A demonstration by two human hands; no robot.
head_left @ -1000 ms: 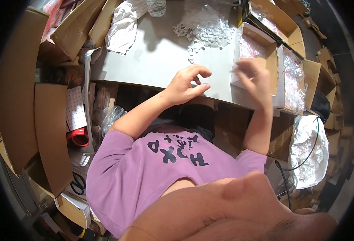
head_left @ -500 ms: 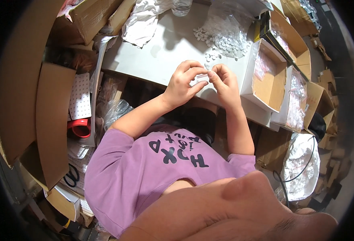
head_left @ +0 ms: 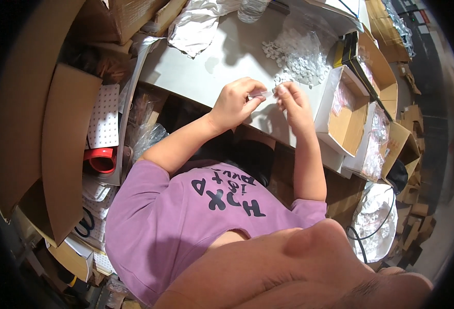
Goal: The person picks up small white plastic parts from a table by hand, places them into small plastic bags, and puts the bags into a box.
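Note:
My left hand (head_left: pixel 235 104) is closed in a pinch on a small clear plastic bag (head_left: pixel 258 95) above the near edge of the white table (head_left: pixel 186 76). Just to its right, my right hand (head_left: pixel 295 107) is closed too, thumb and fingers pinching a small whitish piece (head_left: pixel 275 91) whose shape is partly hidden. A little gap lies between the two hands. Beyond them, a heap of small white round pieces (head_left: pixel 298 75) spreads over the table, some spilling from a large clear plastic bag (head_left: pixel 315 47).
To the right stand an open box (head_left: pixel 354 135) with a few clear bags and another box holding many clear packets (head_left: pixel 375 147). A white cloth (head_left: pixel 195 32) lies at the back left. Tall cardboard (head_left: pixel 67 154) and a red ring-shaped roll (head_left: pixel 101 160) are at the left.
My hands have drawn apart, the right one shifting slightly right away from the small bag. The bag stays in my left hand. The whole view has shifted a little.

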